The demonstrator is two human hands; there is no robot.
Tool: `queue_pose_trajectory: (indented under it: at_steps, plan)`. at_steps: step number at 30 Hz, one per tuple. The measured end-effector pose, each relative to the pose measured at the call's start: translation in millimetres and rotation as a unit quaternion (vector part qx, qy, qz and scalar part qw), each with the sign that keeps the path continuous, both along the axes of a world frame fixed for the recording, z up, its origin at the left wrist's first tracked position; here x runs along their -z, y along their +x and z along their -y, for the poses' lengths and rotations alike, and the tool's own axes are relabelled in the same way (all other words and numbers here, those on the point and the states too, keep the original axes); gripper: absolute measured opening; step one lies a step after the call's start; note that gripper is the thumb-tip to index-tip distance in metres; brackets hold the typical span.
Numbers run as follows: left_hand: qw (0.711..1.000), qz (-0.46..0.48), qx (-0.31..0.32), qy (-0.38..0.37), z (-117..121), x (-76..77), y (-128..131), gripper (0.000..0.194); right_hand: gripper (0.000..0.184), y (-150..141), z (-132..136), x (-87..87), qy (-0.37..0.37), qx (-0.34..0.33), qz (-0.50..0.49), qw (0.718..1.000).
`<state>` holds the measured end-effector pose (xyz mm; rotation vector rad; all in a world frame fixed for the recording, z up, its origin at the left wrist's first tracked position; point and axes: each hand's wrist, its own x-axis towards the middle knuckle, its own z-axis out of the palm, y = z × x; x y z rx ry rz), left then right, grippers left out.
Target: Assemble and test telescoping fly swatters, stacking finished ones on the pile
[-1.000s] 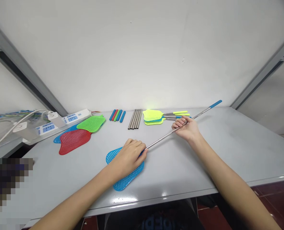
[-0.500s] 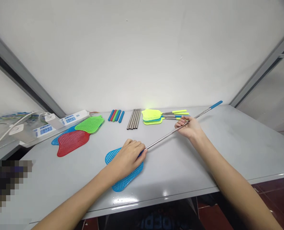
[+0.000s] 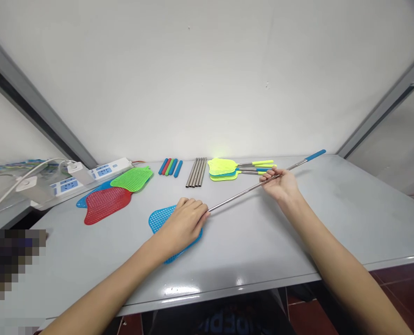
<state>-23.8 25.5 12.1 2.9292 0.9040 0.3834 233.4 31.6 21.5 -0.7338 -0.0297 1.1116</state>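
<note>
A blue fly swatter (image 3: 162,219) with a long, drawn-out metal rod and a blue grip stretches diagonally between my hands. My left hand (image 3: 189,222) is closed around the neck, where the rod meets the perforated head, and covers part of that head. Farther right, my right hand (image 3: 278,183) holds the rod below the blue grip, palm turned up and fingers curled round the metal. The grip end points to the back right, raised off the table.
Red (image 3: 105,204), green (image 3: 132,179) and blue swatter heads overlap at the left, beside a power strip (image 3: 104,170) with plugs and cables. Along the back lie coloured grips (image 3: 171,167), metal rods (image 3: 196,173) and a stack of swatters (image 3: 224,166). A wall (image 3: 207,93) rises behind.
The blue swatter head has shifted slightly up and left with my left hand. My right hand has moved slightly to the right, and the rod lies at a flatter angle.
</note>
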Motion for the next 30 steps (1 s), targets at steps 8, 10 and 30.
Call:
queue_pose_trajectory:
  at_steps: [8,10,30]
  plan:
    - [0.999,-0.001,-0.028,0.034,-14,-5.4,-10,0.023,0.012,-12,3,1.8,0.020,-0.026,-0.040,0.999]
    - [0.999,0.000,-0.028,0.027,-18,-5.2,-13,0.023,0.012,-15,4,2.8,0.016,-0.032,-0.040,0.999]
    - [0.996,-0.007,-0.004,-0.091,-14,-4.0,-16,0.023,0.014,-17,2,7.0,0.000,-0.034,-0.075,0.997]
